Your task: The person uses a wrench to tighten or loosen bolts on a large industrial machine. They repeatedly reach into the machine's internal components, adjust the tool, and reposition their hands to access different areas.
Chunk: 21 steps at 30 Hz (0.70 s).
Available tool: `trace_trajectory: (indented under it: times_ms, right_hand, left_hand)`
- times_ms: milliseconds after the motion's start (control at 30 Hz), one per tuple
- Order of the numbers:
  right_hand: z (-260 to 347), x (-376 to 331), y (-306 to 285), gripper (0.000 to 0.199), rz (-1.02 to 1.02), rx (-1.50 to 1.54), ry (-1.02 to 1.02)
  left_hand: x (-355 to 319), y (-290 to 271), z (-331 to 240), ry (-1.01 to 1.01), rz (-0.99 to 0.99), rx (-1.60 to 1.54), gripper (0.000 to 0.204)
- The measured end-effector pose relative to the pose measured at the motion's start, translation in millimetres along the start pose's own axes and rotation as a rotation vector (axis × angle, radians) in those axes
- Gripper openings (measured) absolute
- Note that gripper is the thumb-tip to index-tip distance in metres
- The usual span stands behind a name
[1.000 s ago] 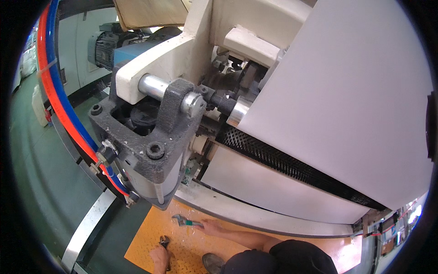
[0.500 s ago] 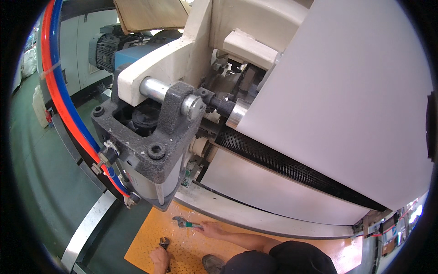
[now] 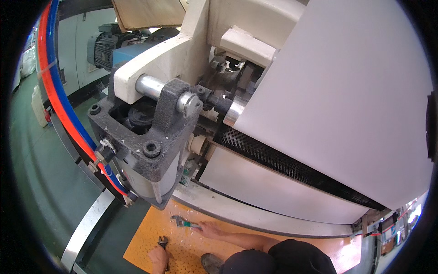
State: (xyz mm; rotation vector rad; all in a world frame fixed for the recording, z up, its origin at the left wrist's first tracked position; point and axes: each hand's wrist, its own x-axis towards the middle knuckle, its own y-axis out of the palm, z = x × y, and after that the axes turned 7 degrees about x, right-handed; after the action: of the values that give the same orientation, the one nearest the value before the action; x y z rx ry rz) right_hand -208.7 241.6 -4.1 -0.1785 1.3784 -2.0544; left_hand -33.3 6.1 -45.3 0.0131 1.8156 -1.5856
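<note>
Orange floor plate (image 3: 191, 249), lower centre: left hand (image 3: 158, 259) grips a dark wrench (image 3: 163, 240), right hand (image 3: 211, 229) a green-handled wrench (image 3: 180, 223), presumably leaving heads free.

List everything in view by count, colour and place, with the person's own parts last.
green-banded wrench: 1, grey, in right hand
dark wrench: 1, dark grey, in left hand
plate: 1, orange, beneath both hands
cylinder with bracket: 1, grey, centre left
pin: 1, silver, through bracket
machine frame: 1, cream, upper middle
broad surfaces: 2, white, right and lower centre
textured strip: 1, black, between them
hoses: 2, orange and blue, left
motor: 1, grey, upper left
board: 1, tan, top
floor: 1, green, left
rail: 1, silver, lower left
clothing: count unclear, black, bottom
shoe: 1, dark, bottom
hands: 2, bare, bottom
</note>
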Motion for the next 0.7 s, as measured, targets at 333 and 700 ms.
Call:
trace_trajectory:
  times_ms: [333,700]
  right_hand:
    - [-4.2,1.8,3.4,0.054,0.004,0.006,-0.026]
    - [-7.5,3.3,10.8,0.054,-0.009,-0.045,-0.009]
  left_hand:
    - [-4.5,-11.4,0.4,0.038,0.04,0.023,0.045]
    - [-8.6,-13.9,0.5,0.017,0.026,-0.014,0.045]
